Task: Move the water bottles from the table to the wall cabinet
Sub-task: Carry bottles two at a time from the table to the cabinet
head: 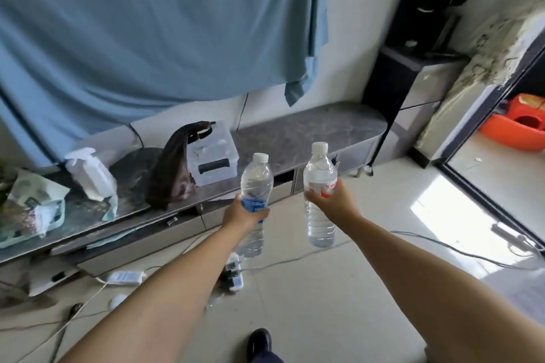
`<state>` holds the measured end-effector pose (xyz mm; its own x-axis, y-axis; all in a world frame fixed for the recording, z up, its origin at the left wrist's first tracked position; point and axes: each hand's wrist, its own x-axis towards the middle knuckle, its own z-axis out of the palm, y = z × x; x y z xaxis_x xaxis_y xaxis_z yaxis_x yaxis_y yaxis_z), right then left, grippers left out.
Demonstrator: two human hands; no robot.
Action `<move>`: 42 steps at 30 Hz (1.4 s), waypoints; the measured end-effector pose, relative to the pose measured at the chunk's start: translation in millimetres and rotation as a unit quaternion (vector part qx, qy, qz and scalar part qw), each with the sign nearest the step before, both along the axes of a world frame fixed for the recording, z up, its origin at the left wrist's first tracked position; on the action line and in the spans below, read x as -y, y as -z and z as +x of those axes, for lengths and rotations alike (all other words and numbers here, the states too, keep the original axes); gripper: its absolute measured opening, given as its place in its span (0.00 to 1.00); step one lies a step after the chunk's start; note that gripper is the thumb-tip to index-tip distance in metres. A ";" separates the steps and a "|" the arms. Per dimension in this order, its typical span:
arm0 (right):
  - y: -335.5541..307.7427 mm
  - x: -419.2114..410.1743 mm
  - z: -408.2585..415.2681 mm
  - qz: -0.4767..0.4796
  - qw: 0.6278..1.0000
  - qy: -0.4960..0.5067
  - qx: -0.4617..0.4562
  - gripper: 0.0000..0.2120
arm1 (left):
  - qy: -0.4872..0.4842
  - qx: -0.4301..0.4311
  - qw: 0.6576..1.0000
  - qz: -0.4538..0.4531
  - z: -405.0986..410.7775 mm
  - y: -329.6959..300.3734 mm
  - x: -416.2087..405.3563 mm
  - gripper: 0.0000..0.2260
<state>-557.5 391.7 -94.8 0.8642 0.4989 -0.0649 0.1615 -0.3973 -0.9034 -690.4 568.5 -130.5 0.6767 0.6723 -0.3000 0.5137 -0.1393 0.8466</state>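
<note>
Bottles, two of them, are held upright in the air above the tiled floor (pixel 339 289), one in each hand, in front of a long low cabinet (pixel 309 127) with a grey marbled top that runs along the wall. Behind it hangs the largest thing in view, a blue curtain (pixel 147 23), and at the cabinet's right end stands a tall dark unit (pixel 413 76) with a black appliance on top. At far right, an orange tub (pixel 519 124) sits past a dark door frame. On the cabinet top lie a dark brown bag (pixel 171 168), a clear plastic box (pixel 213 156) with a black handle, a white packet (pixel 88 174) and a pale green basket (pixel 32 212) at the left edge. Cables and a white power strip (pixel 124 277) trail over the floor, and a dark shoe (pixel 259 342) shows at the bottom. The right bottle (pixel 320 183), white-capped with a red and white label, is gripped round its middle by the right hand (pixel 331 202). The left bottle (pixel 256 183), white-capped with a blue label, is gripped at the label by the left hand (pixel 243 214), fingers curled round it. The two bottles stand near each other, not touching.
</note>
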 end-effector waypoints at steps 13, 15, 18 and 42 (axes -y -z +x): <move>-3.0 34.2 191.6 -0.021 0.991 0.132 0.011 0.09 | 0.128 0.002 0.992 0.002 246.4 -8.8 -2.6 0.21; 4.5 49.4 232.2 -0.031 0.989 0.143 0.009 0.09 | 0.145 -0.006 0.989 0.002 291.3 -0.6 10.3 0.20; 9.0 71.8 295.8 -0.031 0.989 0.142 0.003 0.11 | 0.152 -0.010 0.988 0.002 357.4 5.3 31.8 0.20; 48.9 63.3 760.5 -0.102 0.983 0.144 -0.050 0.26 | 0.095 -0.007 0.992 -0.085 801.6 36.2 42.4 0.22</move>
<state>203.0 328.4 -143.7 0.9518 0.2028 -0.2301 -0.0697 -0.5876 -0.8062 111.2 526.1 -166.7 0.7817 0.4724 -0.4071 0.5028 -0.0912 0.8596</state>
